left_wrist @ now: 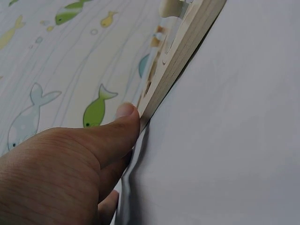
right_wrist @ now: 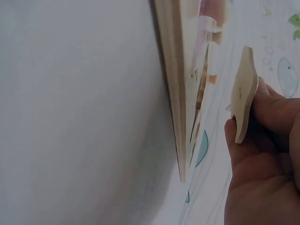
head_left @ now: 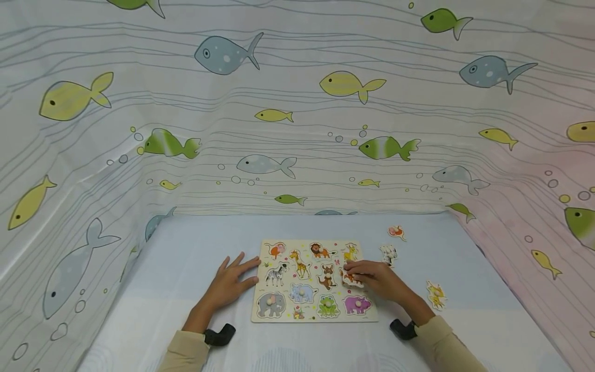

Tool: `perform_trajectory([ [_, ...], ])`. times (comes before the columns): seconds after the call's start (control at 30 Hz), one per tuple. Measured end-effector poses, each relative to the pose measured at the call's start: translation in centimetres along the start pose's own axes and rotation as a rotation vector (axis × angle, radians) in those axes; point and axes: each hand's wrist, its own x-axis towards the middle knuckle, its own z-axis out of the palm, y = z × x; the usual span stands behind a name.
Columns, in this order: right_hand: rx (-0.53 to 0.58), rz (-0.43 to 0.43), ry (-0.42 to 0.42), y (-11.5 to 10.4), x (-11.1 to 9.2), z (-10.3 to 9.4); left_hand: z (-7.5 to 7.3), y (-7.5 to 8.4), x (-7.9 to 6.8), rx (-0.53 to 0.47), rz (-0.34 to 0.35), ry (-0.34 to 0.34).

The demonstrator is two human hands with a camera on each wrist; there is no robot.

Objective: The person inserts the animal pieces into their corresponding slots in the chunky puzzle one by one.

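A wooden animal peg puzzle board (head_left: pixel 325 319) lies flat on the table. My right hand (head_left: pixel 378 279) pinches a brown-and-white animal puzzle piece (head_left: pixel 351 280) over the board's right side. In the right wrist view, the piece (right_wrist: pixel 244 93) shows its bare wooden back, raised off the board and tilted. My left hand (head_left: pixel 228 283) has its fingers spread, with fingertips at the board's left edge. The left wrist view shows the thumb (left_wrist: pixel 125 111) against that edge. Knobbed pieces on the board include a grey elephant (head_left: pixel 271 306), a frog (head_left: pixel 328 306) and a purple hippo (head_left: pixel 357 305).
Three loose pieces lie right of the board: a small orange-red animal (head_left: pixel 396 232), a black-and-white animal (head_left: pixel 388 254) and a yellow one (head_left: pixel 437 295). Fish-patterned cloth (head_left: pixel 302 139) rises behind and beside the table. Black bands (head_left: pixel 220 336) sit at both wrists.
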Motion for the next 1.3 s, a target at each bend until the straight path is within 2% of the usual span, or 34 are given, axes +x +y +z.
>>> perform_trajectory([
  [0.5,-0.031,-0.031,-0.037,0.8,0.6,0.4,0.0,0.0,0.1,0.006,0.006,0.017],
  [0.73,-0.013,-0.008,-0.093,1.4,0.4,0.6,0.1,0.0,0.0,-0.002,-0.001,0.012],
  [0.97,-0.024,-0.018,-0.102,1.7,0.4,0.9,0.2,-0.2,-0.1,0.004,0.007,0.032],
  [1.2,-0.028,-0.091,-0.080,2.0,0.4,1.1,0.3,-0.6,0.1,-0.005,0.045,0.040],
  [1.3,-0.034,-0.092,-0.087,2.0,0.4,1.1,0.3,-0.7,0.1,-0.012,0.040,0.030],
])
